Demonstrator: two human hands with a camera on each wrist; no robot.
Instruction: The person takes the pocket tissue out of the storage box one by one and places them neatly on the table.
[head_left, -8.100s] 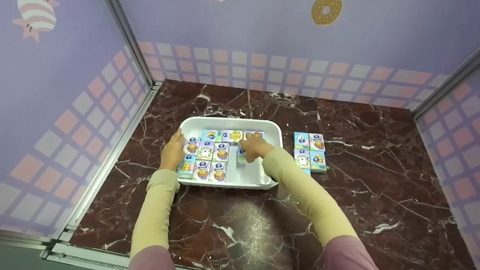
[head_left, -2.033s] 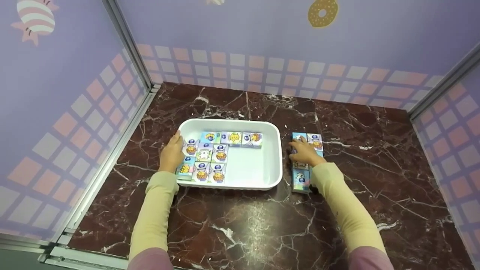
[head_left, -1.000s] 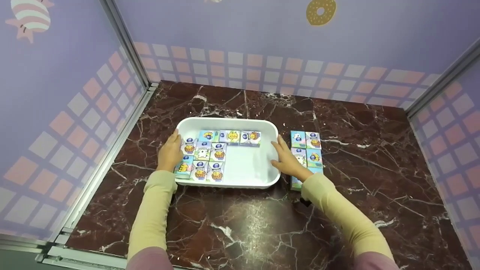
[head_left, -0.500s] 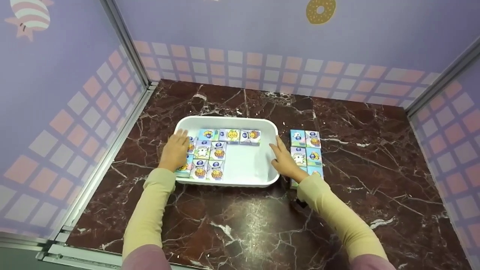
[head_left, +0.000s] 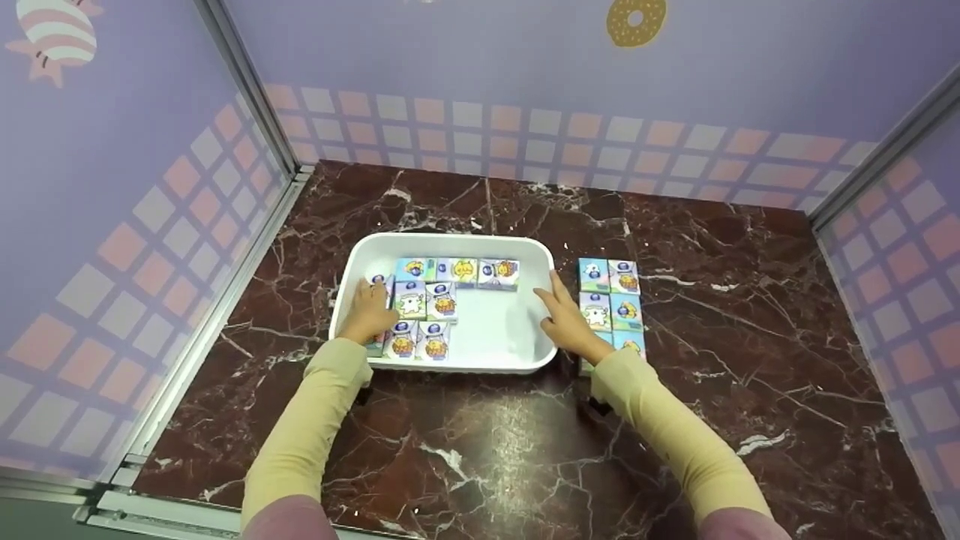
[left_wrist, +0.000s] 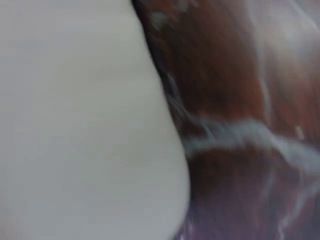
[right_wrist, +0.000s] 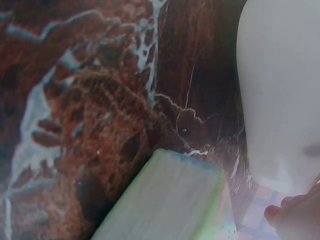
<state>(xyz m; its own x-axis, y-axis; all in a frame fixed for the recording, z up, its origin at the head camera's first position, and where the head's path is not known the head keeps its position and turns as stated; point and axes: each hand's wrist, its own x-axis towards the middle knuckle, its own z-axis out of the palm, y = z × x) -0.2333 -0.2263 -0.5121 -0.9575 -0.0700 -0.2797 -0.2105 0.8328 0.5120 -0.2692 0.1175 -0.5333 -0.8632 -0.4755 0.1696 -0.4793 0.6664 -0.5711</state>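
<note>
A white tray (head_left: pixel 457 365) holds several small tissue packs (head_left: pixel 410 301) with cartoon prints, along its left side and far wall. My left hand (head_left: pixel 369 311) reaches inside over the left column, fingers bent down on one tissue pack (head_left: pixel 379 280) and thumb at its right side; the hand partly hides it. My right hand (head_left: pixel 568 321) rests at the tray's right rim, fingers extended and spread. In the right wrist view its fingertips (right_wrist: pixel 277 214) show close to the tray's outer wall (right_wrist: pixel 280 95). The left wrist view shows mostly the tray's outside (left_wrist: pixel 90 120).
More tissue packs (head_left: pixel 625 309) stand in two columns just right of the tray, partly behind the right forearm. All rests on a dark red marbled table (head_left: pixel 720 330). Purple printed panels (head_left: pixel 450 52) enclose the back and sides.
My right hand has gone from the loose packs to the tray's right rim. My left hand has moved off the left rim into the tray; the two middle packs sit slightly farther right.
</note>
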